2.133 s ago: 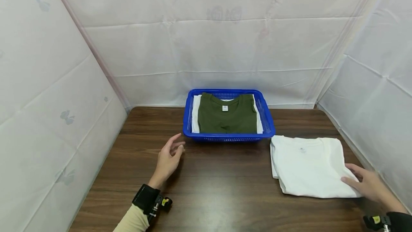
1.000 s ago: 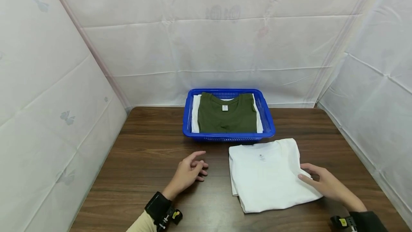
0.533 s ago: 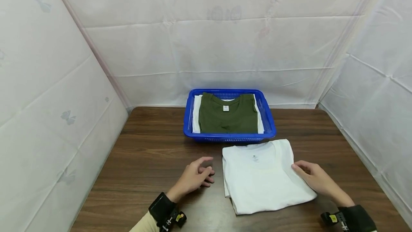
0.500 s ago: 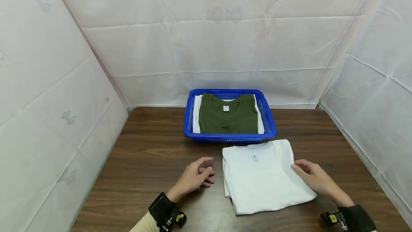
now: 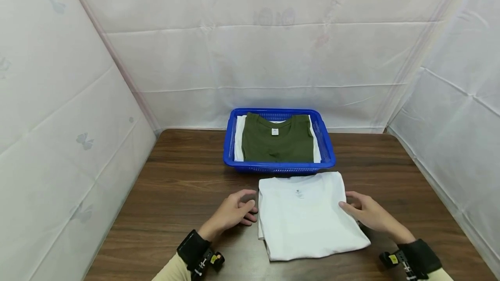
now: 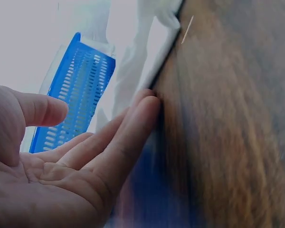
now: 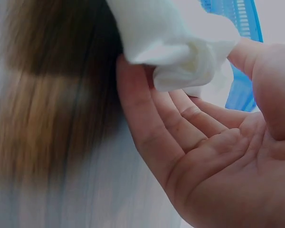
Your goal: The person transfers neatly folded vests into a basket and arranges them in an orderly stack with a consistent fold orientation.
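A folded white T-shirt (image 5: pixel 304 222) lies on the table in front of the basket, its neckline towards the back. At its right edge my right hand (image 5: pixel 369 214) grips the cloth, thumb on top. The right wrist view shows the rolled fold of the T-shirt (image 7: pixel 185 66) between that thumb and the fingers (image 7: pixel 152 118) beneath. My left hand (image 5: pixel 231 211) is beside the left edge, relaxed, with nothing in its grasp. In the left wrist view, the left fingertips (image 6: pixel 145 107) are close to the white cloth; whether they touch it is unclear.
Behind the T-shirt stands a blue plastic basket (image 5: pixel 229 142) with a folded green T-shirt (image 5: pixel 277 144) lying over white cloth. The brown wooden table (image 5: pixel 168 194) is bounded by white sheeting (image 5: pixel 273 68) at the back and both sides.
The white T-shirt has slid from the table's right side leftwards to below the basket, with my right hand moving along at its edge. My left hand has come right and nearer the front.
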### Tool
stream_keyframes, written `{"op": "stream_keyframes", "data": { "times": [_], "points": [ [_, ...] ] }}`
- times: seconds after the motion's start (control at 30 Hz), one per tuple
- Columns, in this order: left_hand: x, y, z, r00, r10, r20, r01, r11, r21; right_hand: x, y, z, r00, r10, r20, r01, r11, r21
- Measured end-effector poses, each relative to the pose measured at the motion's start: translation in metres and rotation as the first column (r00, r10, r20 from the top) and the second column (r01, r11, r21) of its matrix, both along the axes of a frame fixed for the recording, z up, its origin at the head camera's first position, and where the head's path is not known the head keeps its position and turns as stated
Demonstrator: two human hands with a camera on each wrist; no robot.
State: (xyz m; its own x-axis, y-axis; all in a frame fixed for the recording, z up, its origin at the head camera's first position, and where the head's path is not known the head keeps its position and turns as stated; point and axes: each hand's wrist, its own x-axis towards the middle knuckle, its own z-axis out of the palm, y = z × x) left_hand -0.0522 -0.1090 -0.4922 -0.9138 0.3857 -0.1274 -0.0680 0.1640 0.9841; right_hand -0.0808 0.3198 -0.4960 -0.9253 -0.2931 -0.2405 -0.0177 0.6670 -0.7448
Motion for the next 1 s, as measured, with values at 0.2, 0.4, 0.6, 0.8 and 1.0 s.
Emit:
{"op": "stream_keyframes", "data": {
  "times": [0.2,0.4,0.6,0.8,1.0],
  "points": [
    [0.000,-0.002,0.000,0.994,0.102,0.023,-0.101,0.993,-0.066,-0.001,-0.014,-0.002,0.999,0.028,0.020,-0.027,0.999,-0.044],
    [0.000,-0.001,-0.001,0.989,0.144,0.045,-0.139,0.985,-0.098,0.000,-0.024,-0.002,0.999,0.040,0.015,-0.039,0.998,-0.057],
    [-0.001,0.001,-0.002,0.990,0.135,0.047,-0.132,0.989,-0.061,0.000,-0.029,-0.003,0.998,0.067,0.014,-0.066,0.996,-0.064],
    [-0.002,0.004,-0.004,0.988,0.147,0.042,-0.144,0.987,-0.078,-0.001,-0.032,-0.003,0.996,0.094,-0.012,-0.095,0.992,-0.081],
    [-0.004,0.008,-0.005,0.988,0.153,0.034,-0.150,0.985,-0.087,-0.003,-0.035,-0.001,0.989,0.118,-0.093,-0.125,0.989,-0.076]
  ]
}}
